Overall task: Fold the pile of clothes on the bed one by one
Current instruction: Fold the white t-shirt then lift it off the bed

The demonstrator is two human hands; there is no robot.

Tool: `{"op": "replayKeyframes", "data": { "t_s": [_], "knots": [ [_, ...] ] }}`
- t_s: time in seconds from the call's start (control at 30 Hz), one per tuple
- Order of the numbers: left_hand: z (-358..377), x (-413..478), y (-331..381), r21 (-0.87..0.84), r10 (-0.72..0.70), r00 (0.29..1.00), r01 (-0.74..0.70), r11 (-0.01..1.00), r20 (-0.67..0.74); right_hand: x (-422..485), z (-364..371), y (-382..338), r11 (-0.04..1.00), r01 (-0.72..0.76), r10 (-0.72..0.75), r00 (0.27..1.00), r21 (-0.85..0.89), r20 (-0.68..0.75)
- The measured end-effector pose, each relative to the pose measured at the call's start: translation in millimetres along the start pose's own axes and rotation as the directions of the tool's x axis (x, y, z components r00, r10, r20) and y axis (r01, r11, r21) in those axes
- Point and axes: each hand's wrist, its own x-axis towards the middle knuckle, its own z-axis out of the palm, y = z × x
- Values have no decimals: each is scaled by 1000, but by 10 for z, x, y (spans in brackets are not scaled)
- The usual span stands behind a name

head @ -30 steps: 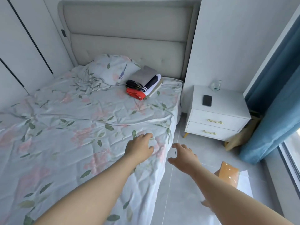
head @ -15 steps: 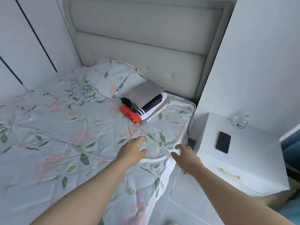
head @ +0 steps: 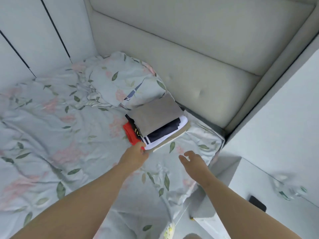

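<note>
A stack of folded clothes sits on the floral bed (head: 69, 135) near the headboard. A grey garment (head: 155, 116) lies on top, over a navy and white striped one (head: 164, 133), a beige one (head: 174, 138), a black one (head: 135, 129) and a red one (head: 130, 134). My left hand (head: 134, 157) reaches to the stack's near corner, its fingertips touching the red and white edges. My right hand (head: 192, 160) hovers over the sheet just right of it, fingers spread and holding nothing.
A floral pillow (head: 120, 78) lies behind the stack against the padded headboard (head: 198, 69). A white nightstand (head: 276, 169) stands right of the bed with a black phone (head: 257, 203) and a blurred clear bottle (head: 290, 192). Wall panels line the left side.
I have moved closer to the head of the bed. Both hands have travelled forward over the sheet, and my left hand now touches the stack's corner.
</note>
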Motion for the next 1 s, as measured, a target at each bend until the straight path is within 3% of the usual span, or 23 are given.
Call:
{"op": "replayKeyframes", "data": {
  "t_s": [0.17,0.4,0.53,0.7,0.83,1.0],
  "knots": [
    [-51,502,116,-138,-118,993,113,984,-27,662,-212,-142,998,-9,7,999,64,37],
    [-22,1301,208,-325,-313,944,264,908,-107,1876,-584,-443,1000,18,-18,999,2,32],
    [81,1920,167,-411,-444,884,354,840,-146,2652,-589,-616,999,-6,6,1000,47,2],
    [188,2601,122,-481,-629,756,491,726,-179,3546,-511,-700,998,-50,49,998,23,26],
    [257,2948,-219,-643,-749,657,540,543,-81,4110,-264,-662,992,-122,119,982,16,146],
    [449,3182,-521,-717,-734,677,533,450,43,4476,-1,-520,979,-189,162,950,76,267]
  ]
}}
